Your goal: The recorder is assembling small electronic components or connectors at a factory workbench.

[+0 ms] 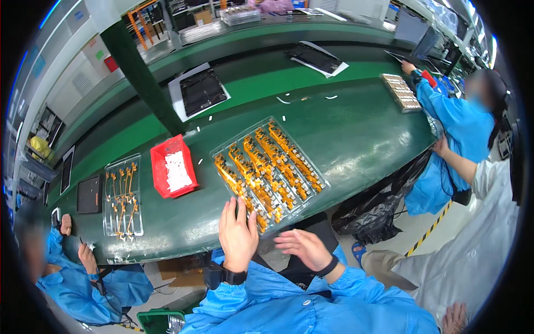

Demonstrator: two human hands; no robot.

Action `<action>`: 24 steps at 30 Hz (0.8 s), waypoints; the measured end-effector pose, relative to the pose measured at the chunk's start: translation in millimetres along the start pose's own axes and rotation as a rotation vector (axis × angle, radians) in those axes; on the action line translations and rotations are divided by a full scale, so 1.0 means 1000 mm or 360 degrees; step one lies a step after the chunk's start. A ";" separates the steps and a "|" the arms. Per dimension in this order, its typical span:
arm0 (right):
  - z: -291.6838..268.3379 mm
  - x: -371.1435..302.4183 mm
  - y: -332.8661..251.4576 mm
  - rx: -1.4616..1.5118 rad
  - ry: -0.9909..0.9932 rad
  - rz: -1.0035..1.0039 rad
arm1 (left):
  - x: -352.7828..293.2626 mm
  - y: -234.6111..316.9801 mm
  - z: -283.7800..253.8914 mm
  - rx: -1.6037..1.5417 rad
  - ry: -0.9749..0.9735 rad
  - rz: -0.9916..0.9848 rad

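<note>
1. Right hand (pixel 306 249): loosely open, nothing seen in it.
2. Left hand (pixel 238 238): fingers nearly straight at the near left side of the clear tray (pixel 302 151); can't tell if they grip.
3. Orange strips (pixel 276 160): in that tray, by the left fingertips, probably in rows for tidiness.
4. Red bin (pixel 184 190): maybe keeps white bits (pixel 177 172) together.

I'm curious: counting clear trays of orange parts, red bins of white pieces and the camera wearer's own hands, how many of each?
Clear trays of orange parts: 2
Red bin of white pieces: 1
Wearer's hands, left hand and right hand: 2
Total: 5
</note>
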State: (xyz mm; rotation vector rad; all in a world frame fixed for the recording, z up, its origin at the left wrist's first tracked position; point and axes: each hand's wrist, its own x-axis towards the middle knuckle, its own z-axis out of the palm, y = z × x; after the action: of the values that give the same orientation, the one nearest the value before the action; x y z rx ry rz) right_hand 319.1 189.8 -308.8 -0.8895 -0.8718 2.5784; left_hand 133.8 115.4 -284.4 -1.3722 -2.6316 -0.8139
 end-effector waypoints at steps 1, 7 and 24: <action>0.003 0.005 0.006 0.0040 -0.0032 -0.0029 | -0.005 0.007 0.000 -0.0011 -0.0010 0.0019; 0.014 0.019 0.011 -0.0184 0.0317 -0.0106 | -0.007 0.022 -0.004 -0.0232 -0.0016 0.0010; -0.064 -0.048 -0.015 -0.0433 0.0136 -0.0072 | 0.017 -0.051 -0.009 -0.0390 -0.0196 0.0075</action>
State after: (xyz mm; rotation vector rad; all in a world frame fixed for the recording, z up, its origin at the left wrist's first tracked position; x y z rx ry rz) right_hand 397.6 209.5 -317.0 -1.0309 -1.2225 2.4006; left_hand 82.1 99.8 -293.5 -1.5832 -2.6481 -1.1113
